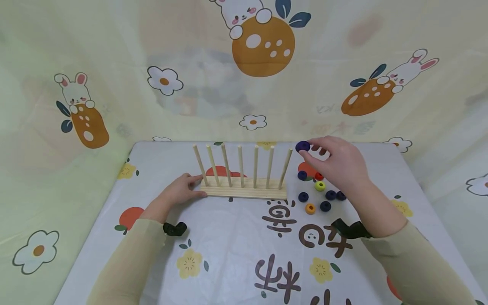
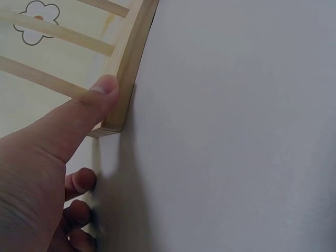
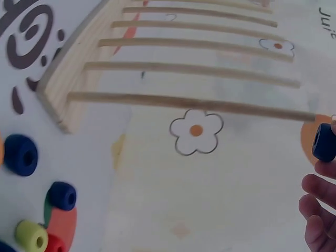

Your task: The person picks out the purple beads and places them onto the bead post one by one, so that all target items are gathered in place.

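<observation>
A wooden peg rack (image 1: 244,193) with several upright rods stands on the table. My left hand (image 1: 179,189) holds its left end, the thumb (image 2: 105,86) on the base beside the end rod and the other fingers beyond that end. My right hand (image 1: 341,163) is raised at the rack's right and pinches a dark blue bead (image 1: 303,146) between thumb and fingertips. In the right wrist view this bead (image 3: 324,143) is just off the tip of the rightmost rod (image 3: 194,103). None of the rods carries a bead.
Loose beads lie on the table right of the rack, below my right hand: several dark blue ones (image 1: 325,206), a red one (image 1: 319,176), a yellow-green one (image 1: 320,186) and an orange one (image 1: 310,209). A patterned cloth (image 1: 206,110) hangs behind the table.
</observation>
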Available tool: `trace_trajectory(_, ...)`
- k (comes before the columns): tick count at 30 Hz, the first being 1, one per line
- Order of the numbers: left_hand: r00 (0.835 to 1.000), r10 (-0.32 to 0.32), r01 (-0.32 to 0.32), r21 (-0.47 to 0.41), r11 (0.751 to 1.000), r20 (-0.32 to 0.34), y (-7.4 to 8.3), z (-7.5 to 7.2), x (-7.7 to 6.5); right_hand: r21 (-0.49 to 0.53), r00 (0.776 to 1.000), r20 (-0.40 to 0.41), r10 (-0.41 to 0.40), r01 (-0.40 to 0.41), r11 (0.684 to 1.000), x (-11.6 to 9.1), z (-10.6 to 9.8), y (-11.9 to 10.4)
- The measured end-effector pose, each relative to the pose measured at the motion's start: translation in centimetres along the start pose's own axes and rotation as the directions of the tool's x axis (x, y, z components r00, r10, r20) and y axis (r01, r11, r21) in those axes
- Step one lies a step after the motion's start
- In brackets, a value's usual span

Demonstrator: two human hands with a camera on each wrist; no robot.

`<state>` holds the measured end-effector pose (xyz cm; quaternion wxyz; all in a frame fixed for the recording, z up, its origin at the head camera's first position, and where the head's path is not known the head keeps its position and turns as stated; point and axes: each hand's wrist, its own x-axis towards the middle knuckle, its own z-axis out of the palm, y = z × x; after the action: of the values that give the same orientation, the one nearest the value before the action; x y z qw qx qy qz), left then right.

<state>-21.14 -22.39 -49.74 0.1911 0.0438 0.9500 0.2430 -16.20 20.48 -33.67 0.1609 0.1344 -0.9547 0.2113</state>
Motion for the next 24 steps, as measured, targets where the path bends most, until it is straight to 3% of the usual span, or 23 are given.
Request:
trace_trajectory(10,1.0,0.007,-0.007,0.002,1.0,-0.001,-0.2,0.2,0.2,0.03,1.0,0.009,0.007,-0.008,1.0,0.6,0.0,-1.5)
trace_trajectory(24,1.0,0.014,-0.014,0.001,1.0,-0.002,0.2,-0.1,-0.3,-0.016,0.991,0.12,0.052,-0.051,0.999,1.3,0.0,-2.2)
